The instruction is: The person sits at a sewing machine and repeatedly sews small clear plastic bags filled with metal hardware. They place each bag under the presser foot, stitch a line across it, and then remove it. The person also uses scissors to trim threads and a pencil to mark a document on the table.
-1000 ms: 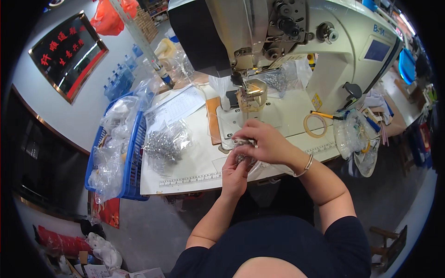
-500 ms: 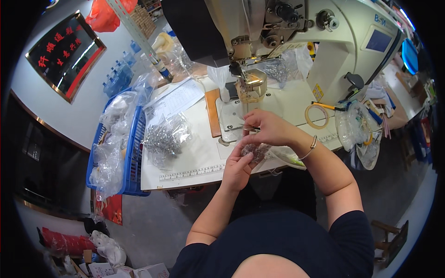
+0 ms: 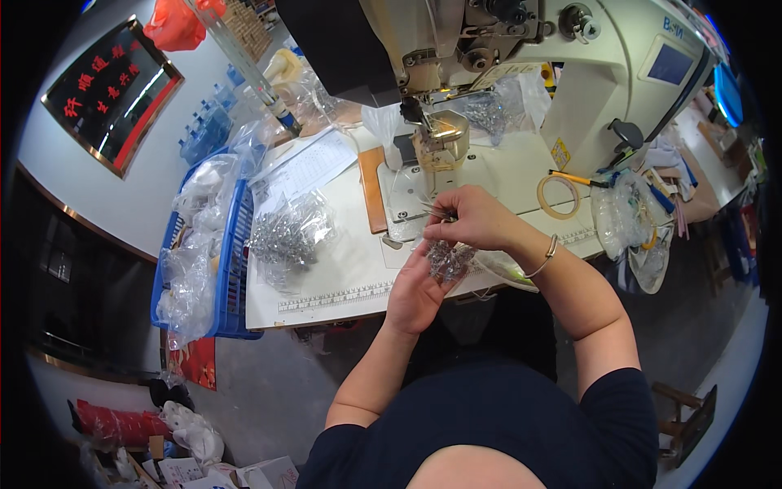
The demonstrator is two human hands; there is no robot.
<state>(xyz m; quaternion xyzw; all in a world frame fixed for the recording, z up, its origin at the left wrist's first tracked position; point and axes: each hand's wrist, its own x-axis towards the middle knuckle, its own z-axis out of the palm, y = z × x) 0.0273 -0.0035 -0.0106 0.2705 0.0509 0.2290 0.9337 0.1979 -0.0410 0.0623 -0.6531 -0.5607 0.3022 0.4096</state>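
Observation:
My left hand [image 3: 417, 295] is cupped palm up in front of the sewing machine [image 3: 505, 163], holding a bunch of silvery, glittering pieces [image 3: 447, 261]. Just above it, my right hand [image 3: 481, 218] is closed around small thread snips [image 3: 440, 213], whose two pointed metal blades stick out to the left. The fingers of my right hand meet the upper edge of the bunch and partly cover it. On the white table to the left lies a clear bag [image 3: 287, 243] full of similar silvery pieces.
A blue basket [image 3: 230, 277] with clear plastic bags stands at the table's left end. Papers [image 3: 314, 167] and an orange-brown strip [image 3: 371, 189] lie left of the needle area. A tape roll [image 3: 559, 198], yellow pen [image 3: 574, 178] and plastic bag [image 3: 617, 213] are on the right.
My left fingers have opened out, showing more of the silvery bunch. My right hand has shifted slightly down, and the snips' blades show more clearly. The view has shifted slightly.

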